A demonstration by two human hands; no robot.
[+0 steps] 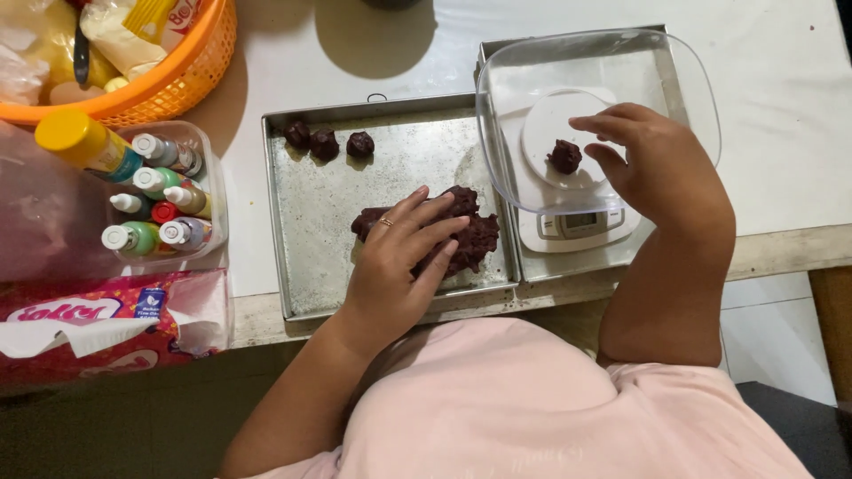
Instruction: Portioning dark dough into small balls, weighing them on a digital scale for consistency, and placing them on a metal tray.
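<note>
Dough mass [466, 239], dark brown, partly hidden under left hand [399, 262]; hand lies flat, fingers spread, pressing on it, not closed round it. Mass sits near front right corner of metal tray [311, 213]. Three dough balls [324, 142] at tray's far left corner. Right of tray: clear bowl [683, 80] on white scale [577, 226], scale display unreadable. Right hand [657, 168] inside bowl, fingers loosely curled and apart just beside small dough piece [564, 156], touching or not unclear. Left of tray: tub of capped bottles [160, 200], orange basket [177, 75] cut off at frame edge. White tabletop [781, 133], worn front edge.
</note>
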